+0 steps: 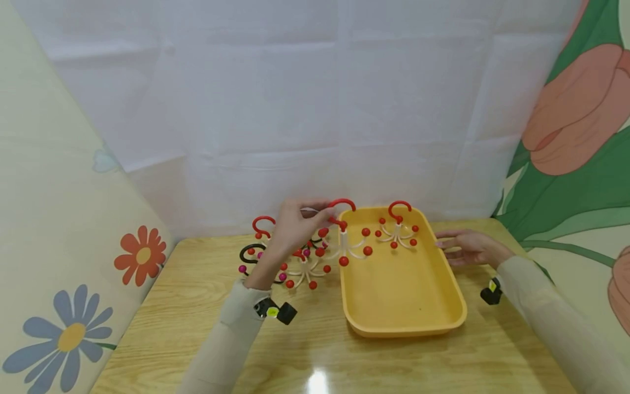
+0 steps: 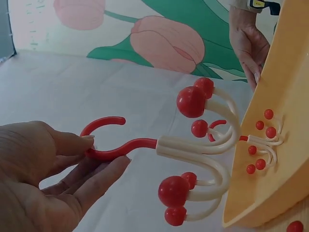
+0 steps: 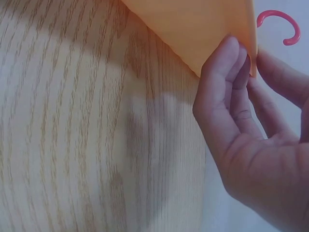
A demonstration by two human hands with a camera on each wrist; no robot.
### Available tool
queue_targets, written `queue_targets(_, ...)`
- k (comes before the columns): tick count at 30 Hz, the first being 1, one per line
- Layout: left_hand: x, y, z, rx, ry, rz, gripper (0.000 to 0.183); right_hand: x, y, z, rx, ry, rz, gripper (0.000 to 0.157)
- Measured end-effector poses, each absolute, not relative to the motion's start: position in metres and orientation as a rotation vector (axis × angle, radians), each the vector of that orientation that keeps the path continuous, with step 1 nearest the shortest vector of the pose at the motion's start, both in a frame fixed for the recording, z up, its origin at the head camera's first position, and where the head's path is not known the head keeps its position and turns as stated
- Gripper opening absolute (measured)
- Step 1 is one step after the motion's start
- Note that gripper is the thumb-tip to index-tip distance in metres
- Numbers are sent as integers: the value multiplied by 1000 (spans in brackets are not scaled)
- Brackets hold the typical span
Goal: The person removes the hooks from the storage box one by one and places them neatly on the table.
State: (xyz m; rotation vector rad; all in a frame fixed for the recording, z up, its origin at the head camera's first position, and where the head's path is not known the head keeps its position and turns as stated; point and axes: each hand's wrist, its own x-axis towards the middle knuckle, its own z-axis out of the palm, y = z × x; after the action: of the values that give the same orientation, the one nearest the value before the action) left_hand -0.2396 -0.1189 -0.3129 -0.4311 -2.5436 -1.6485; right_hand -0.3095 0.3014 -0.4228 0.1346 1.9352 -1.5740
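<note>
The left hand point(image 1: 306, 220) pinches the red hook of a hanger point(image 2: 181, 147) between thumb and fingers. The hanger's white stem and ball-tipped arms stick out to the right of that hand, by the left rim of the yellow tray point(image 1: 398, 295); whether they touch the rim I cannot tell. The right hand point(image 1: 467, 248) holds the tray's right rim, thumb on one side and bent fingers on the other.

Between the hands, nearer the right one, a second hanger point(image 1: 397, 231) stands hook up at the tray's far end. Below the left hand, left of the tray, a third hanger point(image 1: 305, 268) stands on the wooden table point(image 1: 162, 328). Left of the left hand are a black hook point(image 1: 243, 252) and another red hook point(image 1: 263, 218), partly hidden behind the arm.

Each wrist wears a black camera point(image 1: 286, 313) with a yellow label point(image 1: 272, 312), too small to read. Beyond both hands hangs a white sheet point(image 1: 275, 109).
</note>
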Motion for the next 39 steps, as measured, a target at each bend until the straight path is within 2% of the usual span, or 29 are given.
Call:
queue_targets(4, -229, -129, -316, -490, -2544, -1566, 31, -309, 302, -424, 132, 1946, -1567, 75)
queue_targets(20, -193, -165, -336, -374, -2513, -1585, 32, -306, 303, -426, 128, 1951, -1565, 75)
queue_targets(29, -172, -180, -348, -444, -2527, -1520, 24, -302, 304, -423, 126, 1931, -1577, 76)
queue_targets(39, -159, -187, -363, -405, -2567, -1506, 22, -302, 306, -427, 112, 1918, -1595, 77)
